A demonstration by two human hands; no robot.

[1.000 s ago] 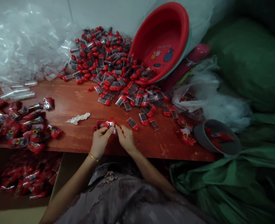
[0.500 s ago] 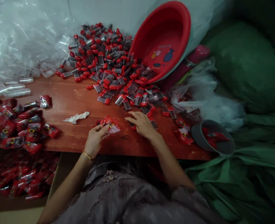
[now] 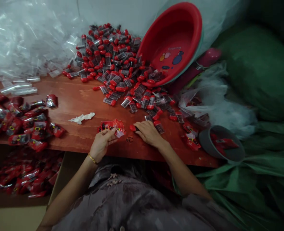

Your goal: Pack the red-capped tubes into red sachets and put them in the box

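My left hand holds a small red printed packet by its near edge, just above the reddish wooden table. My right hand is closed over a small red-capped item on the table, right beside the packet. A big heap of the same red-capped clear items spills from a tilted red basin behind my hands. Filled red packets lie piled at the left edge.
Clear plastic sleeves are heaped at the back left. A box of filled packets sits below the table's left front. A grey cup with red packets stands at the right edge, beside green sacks. A white scrap lies mid-table.
My right hand left the packet, reached out to the loose items on the table, and has drawn back a little with one under its fingers. My left hand kept hold of the packet.
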